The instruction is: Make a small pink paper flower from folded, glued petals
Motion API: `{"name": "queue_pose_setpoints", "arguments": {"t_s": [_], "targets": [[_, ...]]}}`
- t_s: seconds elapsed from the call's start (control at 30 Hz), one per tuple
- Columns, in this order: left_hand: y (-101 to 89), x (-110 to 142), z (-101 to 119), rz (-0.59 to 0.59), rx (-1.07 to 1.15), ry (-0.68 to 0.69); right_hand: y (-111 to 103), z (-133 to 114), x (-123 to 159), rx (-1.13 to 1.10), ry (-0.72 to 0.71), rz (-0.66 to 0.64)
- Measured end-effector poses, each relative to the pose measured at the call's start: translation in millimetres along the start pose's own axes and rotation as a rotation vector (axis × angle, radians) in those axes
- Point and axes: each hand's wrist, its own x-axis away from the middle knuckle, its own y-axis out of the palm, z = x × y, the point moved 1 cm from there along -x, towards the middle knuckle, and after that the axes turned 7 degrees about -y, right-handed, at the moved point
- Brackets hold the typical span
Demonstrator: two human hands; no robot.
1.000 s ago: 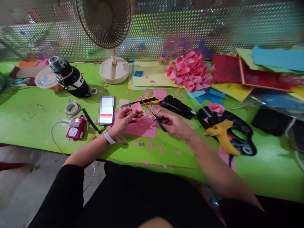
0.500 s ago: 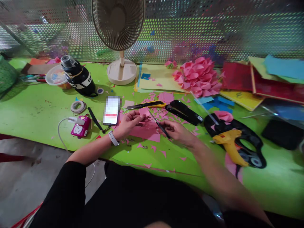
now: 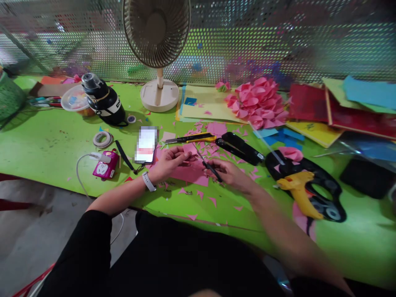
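Pinched in my left hand (image 3: 173, 161) is a small piece of pink paper (image 3: 189, 149), its upper part showing above the fingers. My right hand (image 3: 227, 172) grips a pair of dark-handled scissors (image 3: 213, 169), the blades slanting up and left close to the paper. Whether the blades touch the paper I cannot tell. Under both hands lies a larger pink sheet (image 3: 194, 175) on the green table, with many pink scraps (image 3: 212, 201) around it. Just beyond the hands are a yellow and black box cutter (image 3: 193, 137) and a black stapler (image 3: 239, 148).
A phone (image 3: 146, 144), tape roll (image 3: 102, 140) and pink power adapter (image 3: 106, 166) lie left, with a black bottle (image 3: 105, 101) behind. A fan (image 3: 159, 95) stands at the back. Rightward are folded pink petals (image 3: 258, 103), a yellow glue gun (image 3: 298, 189) and coloured sheets (image 3: 309, 103).
The pink paper and my left fingers have shifted slightly right and down. The scissors remain in my right hand, nearly in place. The whole view has moved a little.
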Motion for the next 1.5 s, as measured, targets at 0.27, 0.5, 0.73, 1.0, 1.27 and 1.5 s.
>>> {"name": "queue_pose_setpoints", "arguments": {"t_s": [0.27, 0.5, 0.73, 1.0, 1.27, 1.5], "targets": [[-1.8, -1.8, -3.1, 0.013, 0.04, -0.002, 0.2, 2.7, -0.3, 0.03, -0.014, -0.012], [-2.5, -2.4, -4.5, 0.006, 0.038, -0.006, 1.4, 3.7, -0.1, 0.037, -0.02, 0.018], [-1.0, -1.4, -3.5, 0.007, 0.042, -0.013, 3.9, -6.4, -0.4, 0.054, -0.012, 0.053], [-4.4, -4.3, -6.0, 0.022, 0.083, -0.016, 4.4, -9.5, 1.4, 0.094, 0.014, 0.059], [-5.3, -5.5, -5.6, 0.043, 0.087, -0.023, 0.8, -18.7, 4.6, 0.084, 0.069, 0.078], [-4.0, -1.9, -3.5, -0.027, -0.016, -0.025, -2.2, -10.9, 5.9, 0.058, 0.077, 0.058]]}}
